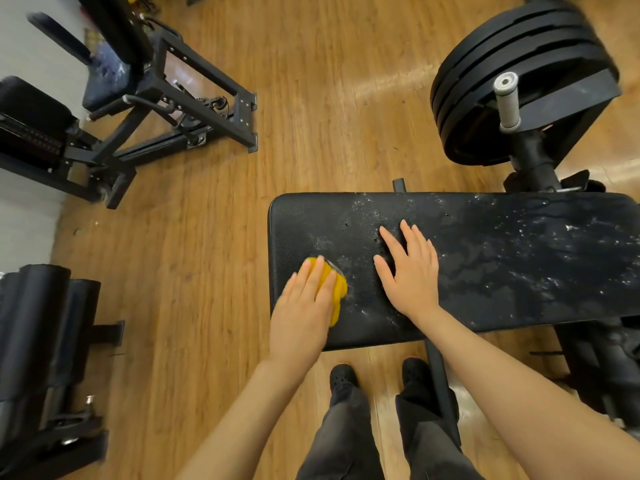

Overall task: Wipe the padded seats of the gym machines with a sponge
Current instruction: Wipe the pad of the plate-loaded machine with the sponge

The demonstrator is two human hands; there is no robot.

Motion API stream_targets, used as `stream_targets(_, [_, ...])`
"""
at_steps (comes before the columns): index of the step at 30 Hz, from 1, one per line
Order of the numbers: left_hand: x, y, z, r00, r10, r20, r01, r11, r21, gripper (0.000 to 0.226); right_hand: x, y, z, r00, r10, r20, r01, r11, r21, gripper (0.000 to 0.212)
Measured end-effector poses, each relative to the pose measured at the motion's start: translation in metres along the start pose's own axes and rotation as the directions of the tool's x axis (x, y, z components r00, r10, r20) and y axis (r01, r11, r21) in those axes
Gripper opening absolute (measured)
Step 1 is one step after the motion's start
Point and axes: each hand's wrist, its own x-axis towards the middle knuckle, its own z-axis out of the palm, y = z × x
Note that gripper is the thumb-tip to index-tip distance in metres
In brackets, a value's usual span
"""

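Left hand [300, 308] flat, fingers straight, pressing yellow sponge [335, 289] onto wet seat [502, 265], near left end. Right hand [410, 268] open, flat on seat, holding nothing.

We're in a gym here: wood-plank floor [311, 98] underfoot, a stack of black weight plates [512, 64] at two o'clock with a grey grip handle [507, 102], a black padded bench [485, 258] dead ahead, steel-framed machines [156, 98] at ten o'clock, and what look like roller pads [41, 327] at eight.
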Motion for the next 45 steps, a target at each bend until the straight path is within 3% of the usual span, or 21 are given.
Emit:
stream_targets(7, [0.095,-0.003,-0.009,0.997,-0.072,0.042,0.07,0.996,0.053,0.053,0.001,-0.001,-0.003,1.0,0.004,0.013,-0.005,1.0,0.012,0.052])
stream_targets(12, [0.041,0.006,-0.01,0.999,-0.042,-0.005,0.042,0.997,-0.062,0.054,0.003,-0.004,-0.015,0.995,0.022,0.099,-0.03,0.997,0.072,0.05])
stream_targets(15, [0.019,0.005,-0.018,0.997,-0.081,-0.019,0.074,0.97,-0.232,0.056,-0.003,-0.016,-0.031,0.996,0.06,0.061,-0.073,0.968,0.241,0.045])
stream_targets(17, [0.007,-0.005,-0.022,0.981,-0.184,-0.065,0.152,0.928,-0.339,0.054,-0.014,-0.03,-0.041,1.0,0.012,-0.01,-0.008,0.935,0.355,0.042])
stream_targets(20, [-0.009,-0.021,-0.022,0.922,-0.371,-0.11,0.284,0.842,-0.458,0.047,-0.026,-0.06,-0.044,0.981,-0.191,0.02,0.169,0.908,0.384,0.043])
stream_targets(23, [-0.017,-0.025,-0.016,0.891,-0.445,-0.087,0.336,0.777,-0.532,0.045,-0.029,-0.081,-0.034,0.882,-0.45,0.14,0.399,0.871,0.286,0.052])
stream_targets(26, [-0.021,-0.023,-0.007,0.899,-0.435,-0.061,0.319,0.741,-0.591,0.045,-0.031,-0.078,-0.022,0.818,-0.542,0.194,0.532,0.84,0.105,0.055])
stream_targets(32, [-0.02,-0.019,-0.002,0.877,-0.474,-0.072,0.279,0.626,-0.728,0.041,-0.048,-0.041,-0.032,0.866,-0.465,0.184,0.464,0.884,0.054,0.058])
stream_targets(37, [0.014,-0.039,-0.01,0.922,-0.386,-0.045,0.265,0.71,-0.652,0.044,-0.058,-0.047,-0.035,0.916,-0.336,0.22,0.295,0.935,0.197,0.065])
stream_targets(40, [0.028,-0.044,-0.01,0.925,-0.378,-0.022,0.276,0.711,-0.646,0.044,-0.048,-0.071,-0.019,0.955,-0.212,0.207,0.181,0.97,0.16,0.071])
stream_targets(45, [0.028,-0.043,-0.005,0.912,-0.405,-0.063,0.258,0.688,-0.679,0.044,0.011,-0.084,-0.016,0.929,-0.28,0.243,0.237,0.952,0.192,0.064])
